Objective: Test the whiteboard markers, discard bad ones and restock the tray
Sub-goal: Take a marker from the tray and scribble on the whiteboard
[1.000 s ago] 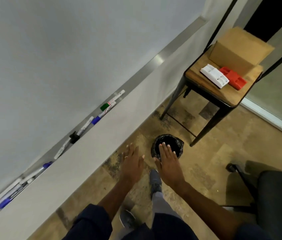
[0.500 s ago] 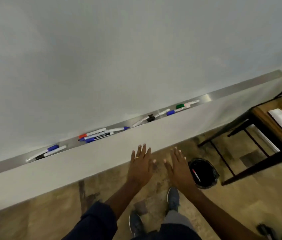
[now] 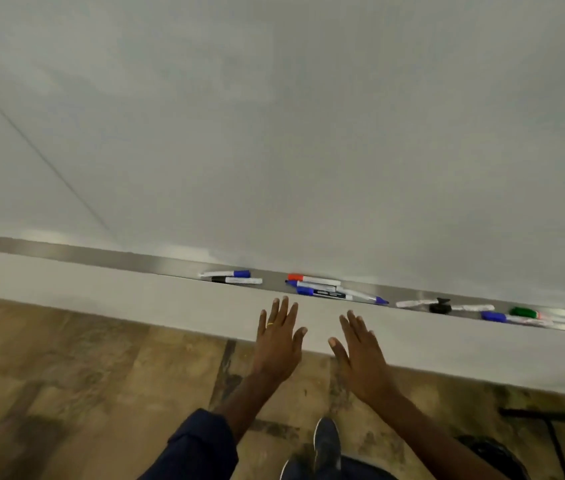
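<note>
Hovering side by side in the head view, the left hand (image 3: 279, 344) and the right hand (image 3: 360, 355) are stretched out flat, backs up, fingers straight and slightly spread. Neither holds anything. A ring (image 3: 269, 324) sits on one left finger. Both hands are below the metal tray (image 3: 135, 261), apart from the markers in it.

The tray runs along the foot of the whiteboard (image 3: 274, 133). At its left lie a blue-capped marker (image 3: 227, 273) and a black-capped marker (image 3: 236, 280), side by side. Just right of them is a cluster: a red-capped marker (image 3: 312, 279) with blue markers (image 3: 322, 292) packed against it. Farther right lie a black marker (image 3: 442, 305), then a blue marker (image 3: 503, 317) beside a green marker (image 3: 523, 311); these are blurred.

A dark shoe (image 3: 326, 441) stands on the wood-look floor (image 3: 66, 375), and a black bin (image 3: 492, 452) shows at the lower right.
</note>
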Demonstrator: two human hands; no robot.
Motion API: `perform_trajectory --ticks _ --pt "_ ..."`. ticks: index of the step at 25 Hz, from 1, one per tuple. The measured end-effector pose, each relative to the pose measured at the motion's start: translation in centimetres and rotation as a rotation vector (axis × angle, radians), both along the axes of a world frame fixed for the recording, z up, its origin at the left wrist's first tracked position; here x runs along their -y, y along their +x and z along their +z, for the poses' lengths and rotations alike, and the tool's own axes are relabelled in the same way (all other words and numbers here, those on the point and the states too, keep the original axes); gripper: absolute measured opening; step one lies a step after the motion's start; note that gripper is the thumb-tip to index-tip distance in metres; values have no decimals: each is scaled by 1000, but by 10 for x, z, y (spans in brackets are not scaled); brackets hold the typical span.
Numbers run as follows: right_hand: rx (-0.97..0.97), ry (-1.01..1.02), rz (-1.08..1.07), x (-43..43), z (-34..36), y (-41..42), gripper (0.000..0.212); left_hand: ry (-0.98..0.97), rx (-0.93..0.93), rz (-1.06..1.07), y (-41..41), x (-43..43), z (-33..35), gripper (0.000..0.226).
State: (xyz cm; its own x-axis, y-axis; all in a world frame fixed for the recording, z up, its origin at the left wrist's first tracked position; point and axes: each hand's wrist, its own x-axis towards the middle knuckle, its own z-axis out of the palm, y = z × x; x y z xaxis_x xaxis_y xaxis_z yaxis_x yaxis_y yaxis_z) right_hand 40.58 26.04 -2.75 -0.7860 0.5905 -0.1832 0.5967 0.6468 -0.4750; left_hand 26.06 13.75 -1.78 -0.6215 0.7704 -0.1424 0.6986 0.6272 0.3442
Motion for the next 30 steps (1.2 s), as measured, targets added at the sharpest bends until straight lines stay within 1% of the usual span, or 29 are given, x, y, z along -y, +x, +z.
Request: perform_trajectory --ticks 1,2,3,5,6,8,10,11,12,13,14,15,18,21,25,27,30 --pt "3 -2 46 1 -1 -17 113 -2 -11 46 -12 4 4 104" --pt "4 -2 97 3 -1 -33 112 -2 -17 95 -23 8 7 97" --pt "-2 0 163 5 1 -51 107 -2 -23 142 -35 12 10 86" --pt "-22 0 268 10 7 -83 90 -23 -26 205 -58 20 13 65" --pt "-33 3 297 15 11 -98 82 -28 -29 235 -68 26 13 62" --pt "-45 3 348 22 15 -126 73 -26 -23 277 -84 36 11 60" --pt "-52 -15 381 27 14 -153 74 -24 12 287 -97 42 9 60" --pt "-81 22 397 28 10 -167 75 -22 24 285 -105 44 7 60" --pt "-99 89 417 30 6 -180 70 -26 40 279 -113 45 4 61" --pt "-112 146 431 30 0 -197 61 -27 58 268 -126 46 0 61" --pt "-109 167 433 30 -3 -211 53 -24 75 255 -138 46 -4 62" --pt "-90 176 425 31 -7 -223 50 -21 89 239 -148 47 -8 61" --pt "-7 189 367 40 -24 -241 49 -28 100 154 -177 53 -22 61" --pt "10 203 293 45 -37 -246 48 -57 66 48 -198 62 -30 60" --pt "-7 213 210 45 -37 -258 27 -1 -20 -83 -218 66 -34 55" --pt "-28 171 168 43 -30 -262 21 58 -45 -92 -224 65 -31 52" --pt "-126 -11 101 44 0 -257 12 119 -65 -116 -232 62 -25 46"
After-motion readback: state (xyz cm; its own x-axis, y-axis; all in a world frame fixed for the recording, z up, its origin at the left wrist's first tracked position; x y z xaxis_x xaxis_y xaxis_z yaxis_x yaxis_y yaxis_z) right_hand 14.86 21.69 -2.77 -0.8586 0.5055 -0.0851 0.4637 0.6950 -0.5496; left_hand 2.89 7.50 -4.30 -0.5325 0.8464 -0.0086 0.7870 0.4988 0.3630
